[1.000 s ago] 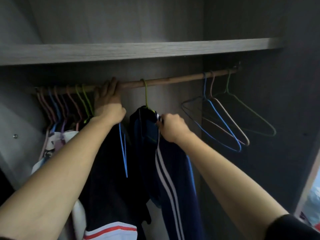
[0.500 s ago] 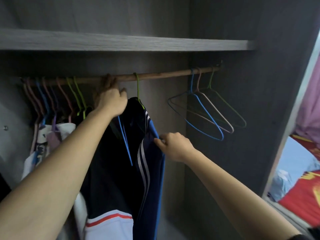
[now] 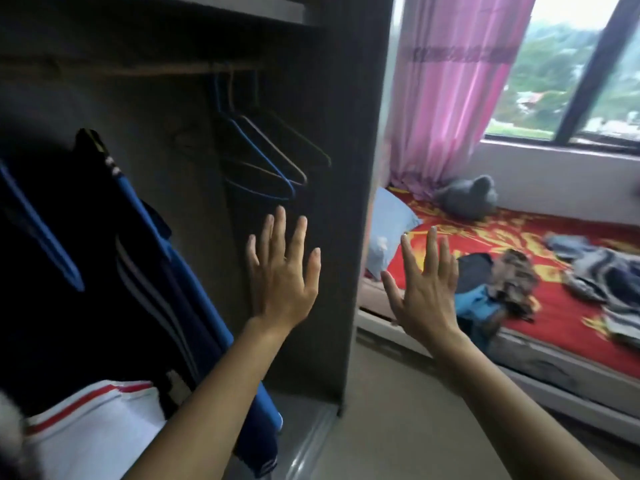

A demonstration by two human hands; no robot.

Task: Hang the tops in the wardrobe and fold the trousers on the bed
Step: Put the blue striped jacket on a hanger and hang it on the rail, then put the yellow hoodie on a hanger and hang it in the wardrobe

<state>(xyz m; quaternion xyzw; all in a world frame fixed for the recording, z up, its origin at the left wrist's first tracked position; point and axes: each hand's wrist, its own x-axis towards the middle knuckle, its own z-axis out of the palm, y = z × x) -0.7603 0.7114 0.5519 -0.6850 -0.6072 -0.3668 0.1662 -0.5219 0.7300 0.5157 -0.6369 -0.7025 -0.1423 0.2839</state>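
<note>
A navy top with white stripes hangs in the wardrobe at the left, beside a dark top with a white and red hem. My left hand is raised in front of the wardrobe's side panel, fingers spread, holding nothing. My right hand is raised the same way in front of the bed, also empty. Several loose garments lie on the red bedcover: a dark and blue pile and grey and blue ones further right.
Three empty wire hangers hang on the rail at the wardrobe's right end. A pale blue pillow and a grey soft toy lie at the bed's head. A pink curtain hangs by the window. Bare floor lies below.
Both hands have let go of the rail and the navy top and now hover open. The view has swung right, bringing the bed and window into sight.
</note>
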